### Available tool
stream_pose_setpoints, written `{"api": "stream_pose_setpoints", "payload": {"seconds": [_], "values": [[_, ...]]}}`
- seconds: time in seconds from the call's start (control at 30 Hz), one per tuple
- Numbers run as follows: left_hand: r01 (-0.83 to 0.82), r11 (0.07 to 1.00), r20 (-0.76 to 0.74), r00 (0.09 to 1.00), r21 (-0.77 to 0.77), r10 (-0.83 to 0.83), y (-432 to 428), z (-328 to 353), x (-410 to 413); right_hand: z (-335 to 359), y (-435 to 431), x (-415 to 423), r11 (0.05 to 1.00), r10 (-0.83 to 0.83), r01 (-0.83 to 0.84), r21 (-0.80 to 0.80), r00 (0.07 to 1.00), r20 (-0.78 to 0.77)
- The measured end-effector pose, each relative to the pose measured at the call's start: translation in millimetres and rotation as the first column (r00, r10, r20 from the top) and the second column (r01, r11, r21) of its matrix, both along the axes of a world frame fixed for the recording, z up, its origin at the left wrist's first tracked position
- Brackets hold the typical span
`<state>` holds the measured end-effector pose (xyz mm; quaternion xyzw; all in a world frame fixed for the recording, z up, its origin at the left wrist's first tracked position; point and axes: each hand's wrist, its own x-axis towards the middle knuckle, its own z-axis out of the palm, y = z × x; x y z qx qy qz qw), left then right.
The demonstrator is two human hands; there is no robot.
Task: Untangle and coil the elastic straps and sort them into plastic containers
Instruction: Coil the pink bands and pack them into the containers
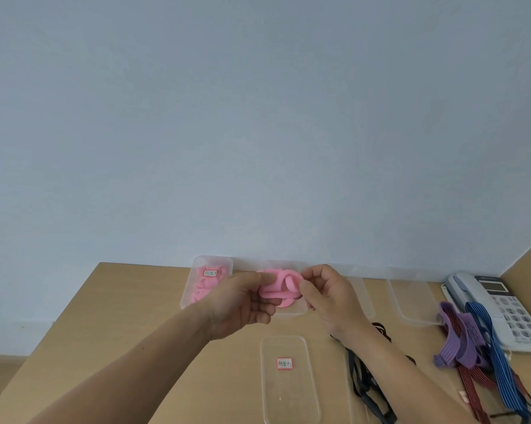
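Observation:
A coiled pink elastic strap [281,287] is held above the desk between both hands. My left hand [241,304] pinches its left side with thumb and fingers. My right hand [327,296] pinches its right side. Behind the coil sits an open clear container [291,312], mostly hidden by the hands. To its left, a lidded clear container [186,296] with a red-edged label holds several pink straps.
A labelled clear lid [290,381] lies on the wooden desk [126,301] near me. Another clear container [411,304] stands at right, beside a white telephone [502,304]. Purple [460,341], blue [490,347], dark red [472,390] and black [365,384] straps lie tangled at right.

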<state>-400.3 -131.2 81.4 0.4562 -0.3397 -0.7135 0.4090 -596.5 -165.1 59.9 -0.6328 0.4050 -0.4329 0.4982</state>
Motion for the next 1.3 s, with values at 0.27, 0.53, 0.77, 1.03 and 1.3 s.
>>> {"api": "stream_pose_setpoints", "payload": {"seconds": [0.27,0.53,0.77,1.03,1.3], "values": [[-0.018,0.999,-0.060,0.998,0.051,0.021,-4,-1,5,-2,-1,10,0.994,-0.093,0.088,-0.069,0.993,-0.073],[-0.018,0.997,-0.068,0.997,0.070,0.023,-7,-6,11,-4,-1,16,0.985,-0.120,0.111,-0.132,0.990,-0.068],[0.005,0.998,0.202,0.979,-0.069,0.009,-8,-19,25,-11,-3,22,0.981,-0.059,-0.013,-0.195,0.932,-0.358],[0.145,0.989,0.277,0.949,0.036,-0.149,-7,-36,43,-23,6,40,0.859,-0.099,-0.271,-0.434,0.744,-0.660],[0.232,0.962,0.255,0.931,0.143,-0.263,-13,-66,32,-50,13,35,0.753,-0.185,-0.399,-0.523,0.634,-0.751]]}}
